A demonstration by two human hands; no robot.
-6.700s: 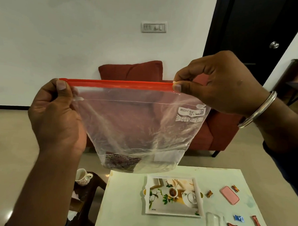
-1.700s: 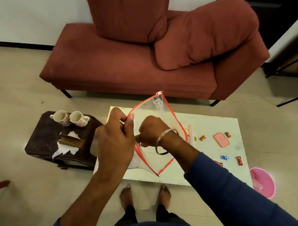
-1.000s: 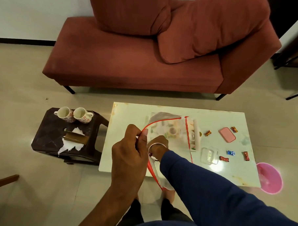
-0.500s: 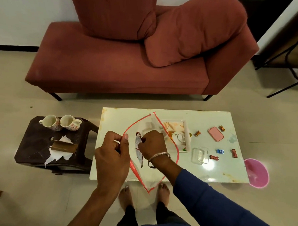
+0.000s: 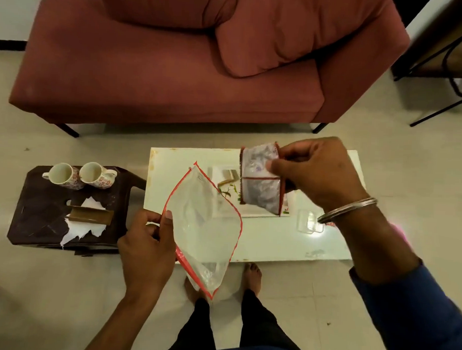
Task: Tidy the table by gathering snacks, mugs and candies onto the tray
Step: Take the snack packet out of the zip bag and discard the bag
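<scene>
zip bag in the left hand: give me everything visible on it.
The zip bag is a clear, thin plastic pouch with a red-orange zip strip around its mouth. The mouth gapes open in a leaf shape facing the camera, and nothing shows inside. It hangs in the air above the near edge of the white table, its bottom corner sagging toward the floor. The left hand pinches the left side of the rim between thumb and fingers. Nothing else touches it; the right hand holds a separate snack packet.
</scene>
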